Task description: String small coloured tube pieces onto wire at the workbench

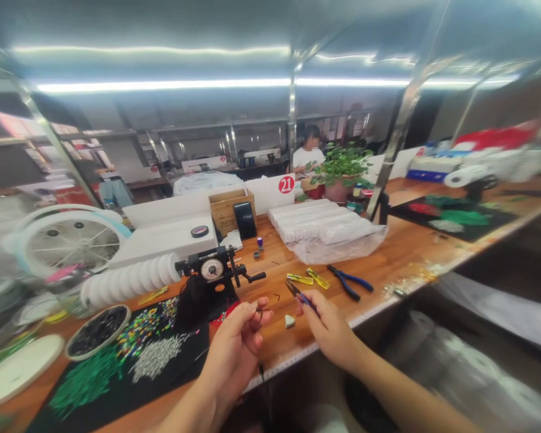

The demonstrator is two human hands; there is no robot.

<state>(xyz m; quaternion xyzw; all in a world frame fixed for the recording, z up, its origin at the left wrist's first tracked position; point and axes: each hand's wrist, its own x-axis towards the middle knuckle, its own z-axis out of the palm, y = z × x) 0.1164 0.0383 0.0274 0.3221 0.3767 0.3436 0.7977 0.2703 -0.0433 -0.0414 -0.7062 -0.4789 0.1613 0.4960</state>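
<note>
Right hand grasps slim blue-handled pliers, points forward, likely for precision. Left hand pinches tiny dark piece, seemingly for steadiness. Larger blue-handled pliers lie on brown wooden bench, handy.

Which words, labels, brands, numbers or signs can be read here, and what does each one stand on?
"21": white on a red disc, on the white panel behind the bench.
Too blurred or small to read: the print on the cardboard box, the black roll, the dial and the yellow tools; also the red discs on the farther panels.
No brand name can be made out.
</note>
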